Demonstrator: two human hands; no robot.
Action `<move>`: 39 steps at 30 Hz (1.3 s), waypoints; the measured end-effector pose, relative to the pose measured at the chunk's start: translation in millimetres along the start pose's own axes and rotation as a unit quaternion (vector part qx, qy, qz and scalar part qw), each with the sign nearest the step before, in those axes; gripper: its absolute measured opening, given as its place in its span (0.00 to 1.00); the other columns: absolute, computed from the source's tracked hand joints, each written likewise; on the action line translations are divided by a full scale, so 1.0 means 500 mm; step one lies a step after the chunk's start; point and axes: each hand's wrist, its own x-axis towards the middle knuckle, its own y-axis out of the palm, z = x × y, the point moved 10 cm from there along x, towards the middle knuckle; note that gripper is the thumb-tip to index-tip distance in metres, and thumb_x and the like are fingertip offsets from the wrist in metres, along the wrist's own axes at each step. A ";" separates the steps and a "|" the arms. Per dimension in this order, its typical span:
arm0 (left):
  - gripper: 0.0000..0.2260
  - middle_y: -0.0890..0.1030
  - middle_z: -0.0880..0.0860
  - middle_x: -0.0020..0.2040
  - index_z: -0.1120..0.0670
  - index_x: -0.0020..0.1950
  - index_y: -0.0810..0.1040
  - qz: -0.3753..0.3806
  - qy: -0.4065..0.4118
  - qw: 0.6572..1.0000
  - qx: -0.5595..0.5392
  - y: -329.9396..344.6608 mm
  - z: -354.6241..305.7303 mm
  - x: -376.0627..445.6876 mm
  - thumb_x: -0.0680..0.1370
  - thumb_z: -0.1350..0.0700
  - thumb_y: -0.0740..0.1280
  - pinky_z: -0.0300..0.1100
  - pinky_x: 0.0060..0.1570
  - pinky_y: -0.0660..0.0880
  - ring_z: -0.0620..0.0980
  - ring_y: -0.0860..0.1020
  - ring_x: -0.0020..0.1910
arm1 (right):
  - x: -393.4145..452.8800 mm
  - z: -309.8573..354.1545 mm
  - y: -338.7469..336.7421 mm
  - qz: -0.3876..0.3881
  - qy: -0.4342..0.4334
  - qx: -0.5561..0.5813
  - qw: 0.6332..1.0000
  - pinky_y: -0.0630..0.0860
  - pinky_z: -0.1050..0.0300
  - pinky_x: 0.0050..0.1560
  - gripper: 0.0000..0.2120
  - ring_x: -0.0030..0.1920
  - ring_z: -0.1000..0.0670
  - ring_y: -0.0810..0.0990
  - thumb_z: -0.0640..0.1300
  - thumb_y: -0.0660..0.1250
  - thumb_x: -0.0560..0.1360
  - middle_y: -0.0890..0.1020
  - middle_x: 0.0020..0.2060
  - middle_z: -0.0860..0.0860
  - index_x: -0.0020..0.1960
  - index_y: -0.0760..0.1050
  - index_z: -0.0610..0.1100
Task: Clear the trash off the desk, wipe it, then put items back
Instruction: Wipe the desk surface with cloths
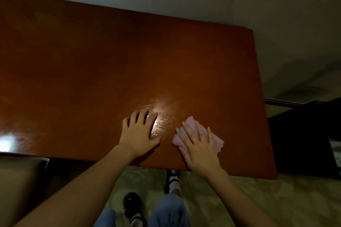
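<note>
A reddish-brown wooden desk (110, 57) fills most of the view, its top glossy with a bright glare spot near the middle front. My left hand (139, 131) rests flat on the desk near the front edge, fingers spread. To its right my right hand (198, 146) presses flat on a folded pink cloth (216, 142) that lies on the desk surface; straight fingers cover most of the cloth.
A pale wall runs behind the desk. A dark object (304, 134) stands to the right of the desk, beside its edge. A brownish piece of furniture (16, 177) sits at the lower left. My legs and black shoes (132, 206) stand on the floor below.
</note>
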 end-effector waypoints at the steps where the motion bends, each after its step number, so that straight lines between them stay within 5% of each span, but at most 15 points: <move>1: 0.38 0.50 0.51 0.76 0.43 0.76 0.48 -0.001 0.002 1.000 -0.005 -0.002 -0.011 0.011 0.68 0.31 0.46 0.55 0.69 0.52 0.56 0.50 0.74 | -0.011 -0.026 0.002 0.000 0.001 0.002 1.000 0.57 0.33 0.66 0.25 0.73 0.42 0.58 0.57 0.50 0.78 0.62 0.73 0.51 0.73 0.64 0.51; 4: 0.37 0.51 0.51 0.76 0.43 0.76 0.49 -0.010 0.011 1.000 -0.004 -0.009 -0.040 0.043 0.69 0.33 0.49 0.56 0.69 0.51 0.56 0.50 0.74 | -0.016 -0.097 0.004 0.010 0.027 -0.002 1.000 0.58 0.34 0.67 0.25 0.73 0.42 0.58 0.59 0.43 0.81 0.61 0.74 0.52 0.74 0.61 0.52; 8: 0.35 0.51 0.51 0.76 0.43 0.76 0.49 -0.018 0.020 1.000 -0.015 -0.014 -0.071 0.074 0.73 0.33 0.54 0.55 0.69 0.51 0.55 0.50 0.74 | 0.063 -0.184 -0.036 -0.008 0.134 0.028 0.991 0.56 0.33 0.68 0.26 0.74 0.39 0.58 0.58 0.44 0.79 0.62 0.75 0.50 0.75 0.58 0.53; 12: 0.36 0.51 0.50 0.76 0.43 0.76 0.49 -0.025 0.024 0.999 -0.007 -0.021 -0.083 0.106 0.70 0.32 0.48 0.55 0.69 0.51 0.54 0.51 0.74 | 0.181 -0.208 -0.068 -0.027 0.271 0.099 0.957 0.42 0.34 0.72 0.27 0.76 0.40 0.43 0.57 0.45 0.81 0.47 0.78 0.51 0.78 0.46 0.53; 16: 0.38 0.59 0.53 0.74 0.44 0.75 0.58 -0.040 -0.003 0.999 -0.029 -0.034 -0.076 0.134 0.67 0.32 0.47 0.56 0.67 0.56 0.56 0.58 0.72 | 0.249 -0.112 -0.072 -0.023 0.171 0.090 0.981 0.38 0.34 0.70 0.29 0.76 0.38 0.44 0.58 0.39 0.78 0.47 0.78 0.51 0.78 0.47 0.52; 18: 0.37 0.65 0.55 0.72 0.47 0.73 0.64 -0.075 -0.020 0.996 -0.046 -0.055 -0.076 0.147 0.66 0.33 0.49 0.58 0.64 0.60 0.59 0.63 0.69 | 0.243 -0.082 -0.074 -0.033 0.074 0.044 0.996 0.49 0.31 0.68 0.28 0.75 0.37 0.55 0.56 0.43 0.77 0.58 0.76 0.50 0.76 0.58 0.51; 20: 0.40 0.60 0.54 0.74 0.46 0.74 0.59 -0.051 -0.026 0.998 -0.041 -0.056 -0.072 0.161 0.65 0.30 0.45 0.57 0.66 0.57 0.57 0.59 0.71 | 0.222 -0.078 -0.065 -0.034 -0.021 0.008 0.999 0.58 0.30 0.67 0.25 0.73 0.37 0.61 0.56 0.49 0.78 0.65 0.73 0.50 0.73 0.64 0.51; 25: 0.44 0.53 0.51 0.76 0.43 0.76 0.51 -0.022 -0.031 0.999 -0.028 -0.070 -0.062 0.203 0.61 0.29 0.40 0.54 0.69 0.52 0.55 0.51 0.73 | 0.190 -0.136 -0.052 -0.012 -0.153 -0.027 0.988 0.49 0.35 0.70 0.25 0.74 0.41 0.57 0.58 0.50 0.79 0.62 0.74 0.52 0.74 0.59 0.53; 29: 0.43 0.54 0.51 0.75 0.42 0.76 0.51 -0.028 -0.038 0.998 -0.036 -0.077 -0.078 0.232 0.62 0.29 0.40 0.55 0.69 0.51 0.55 0.51 0.73 | 0.252 -0.240 -0.074 -0.004 -0.043 -0.010 0.999 0.59 0.31 0.69 0.25 0.74 0.40 0.57 0.58 0.49 0.79 0.62 0.74 0.52 0.74 0.62 0.53; 35: 0.41 0.54 0.50 0.76 0.42 0.76 0.51 -0.040 -0.046 0.997 -0.038 -0.076 -0.076 0.260 0.65 0.28 0.42 0.56 0.69 0.50 0.54 0.51 0.74 | 0.391 -0.306 -0.123 -0.029 0.154 0.053 0.986 0.42 0.35 0.72 0.26 0.76 0.40 0.45 0.57 0.46 0.81 0.50 0.78 0.51 0.77 0.49 0.53; 39: 0.37 0.51 0.50 0.76 0.42 0.76 0.49 -0.031 -0.061 0.997 -0.044 -0.083 -0.085 0.287 0.70 0.29 0.52 0.56 0.70 0.48 0.54 0.49 0.74 | 0.450 -0.238 -0.132 -0.021 0.124 0.067 0.990 0.39 0.34 0.71 0.27 0.76 0.39 0.42 0.57 0.45 0.81 0.46 0.78 0.51 0.78 0.46 0.53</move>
